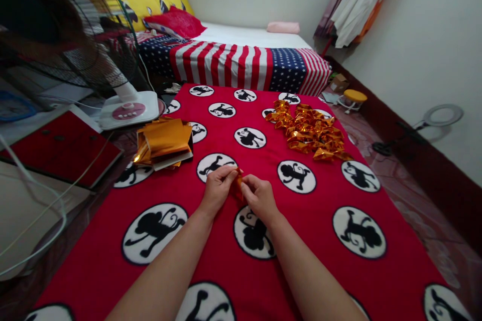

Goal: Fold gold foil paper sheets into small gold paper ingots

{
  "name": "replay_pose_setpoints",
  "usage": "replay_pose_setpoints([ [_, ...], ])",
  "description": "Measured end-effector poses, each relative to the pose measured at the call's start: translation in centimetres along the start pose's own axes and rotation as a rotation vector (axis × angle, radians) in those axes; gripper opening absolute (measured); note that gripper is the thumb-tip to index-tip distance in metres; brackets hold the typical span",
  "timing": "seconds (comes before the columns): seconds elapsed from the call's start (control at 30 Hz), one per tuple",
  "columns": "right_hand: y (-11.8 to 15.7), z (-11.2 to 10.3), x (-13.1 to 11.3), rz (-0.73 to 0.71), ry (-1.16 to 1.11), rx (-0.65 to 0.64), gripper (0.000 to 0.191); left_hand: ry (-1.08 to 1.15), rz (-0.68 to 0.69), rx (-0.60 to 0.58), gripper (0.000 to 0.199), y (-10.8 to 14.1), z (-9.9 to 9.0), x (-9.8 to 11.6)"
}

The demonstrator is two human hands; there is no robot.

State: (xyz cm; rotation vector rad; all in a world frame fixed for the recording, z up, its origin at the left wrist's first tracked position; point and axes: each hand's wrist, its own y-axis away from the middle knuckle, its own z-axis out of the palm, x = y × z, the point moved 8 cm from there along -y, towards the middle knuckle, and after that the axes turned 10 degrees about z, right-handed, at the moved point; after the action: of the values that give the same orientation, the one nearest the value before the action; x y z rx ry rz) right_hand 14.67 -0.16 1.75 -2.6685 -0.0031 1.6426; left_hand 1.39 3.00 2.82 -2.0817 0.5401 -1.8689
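Note:
Between my two hands is a small piece of folded gold foil paper [238,186], held just above the red cloth. My left hand [219,185] pinches its upper left side with thumb and fingers. From the right, my right hand [258,194] grips its other edge, fingers curled. Part of the paper is hidden behind the fingers. To the left lies a stack of flat gold foil sheets [167,138], some showing a pale underside. At the far right of the cloth sits a heap of folded gold foil pieces [311,128].
A red cloth [301,241] with monkey prints covers the surface under my hands. An electric fan [128,105] stands at the left beside a red-topped cabinet [71,140]. Beyond are a bed [241,65] and a yellow stool [355,96]. A ring-shaped stand [444,115] is by the right wall.

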Motion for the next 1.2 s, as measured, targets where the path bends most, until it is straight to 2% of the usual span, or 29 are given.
replay_pose_setpoints([
  [0.2,-0.2,-1.7,-3.0,-0.095,0.505,0.125,0.011,-0.016,0.075,-0.105,0.022,0.0,0.5,1.6],
  [0.3,-0.1,-2.1,-4.5,-0.164,0.585,0.130,0.007,-0.057,0.049,-0.078,0.018,0.1,0.5,1.4],
  [0.43,0.1,-2.9,-4.2,-0.148,0.491,0.212,0.011,-0.064,0.015,-0.024,0.013,0.2,0.2,0.3],
  [0.53,0.1,-3.2,-2.5,-0.073,0.342,0.322,0.014,-0.044,0.016,0.001,0.009,0.2,0.0,-0.4],
  [0.6,0.0,-2.9,-1.4,-0.038,0.263,0.342,0.014,-0.057,0.040,0.015,0.012,0.1,-0.2,-0.4],
  [0.73,0.0,-2.4,-1.0,-0.068,0.167,0.360,0.012,-0.208,0.071,0.052,0.019,0.0,-0.4,0.1],
  [0.87,0.3,-2.8,-1.2,-0.106,0.076,0.403,0.015,-0.330,-0.022,0.106,0.019,0.3,-0.6,-0.1],
  [0.97,0.2,-3.2,-1.1,-0.069,0.082,0.434,0.011,-0.342,-0.007,0.076,0.017,0.4,-0.2,0.0],
  [1.1,-0.1,-3.0,-0.8,0.027,0.179,0.430,0.022,-0.331,0.060,0.020,0.017,0.5,0.3,0.6],
  [1.2,-0.3,-3.0,-0.6,0.056,0.167,0.428,0.019,-0.330,0.083,0.015,0.018,0.5,0.3,1.1],
])
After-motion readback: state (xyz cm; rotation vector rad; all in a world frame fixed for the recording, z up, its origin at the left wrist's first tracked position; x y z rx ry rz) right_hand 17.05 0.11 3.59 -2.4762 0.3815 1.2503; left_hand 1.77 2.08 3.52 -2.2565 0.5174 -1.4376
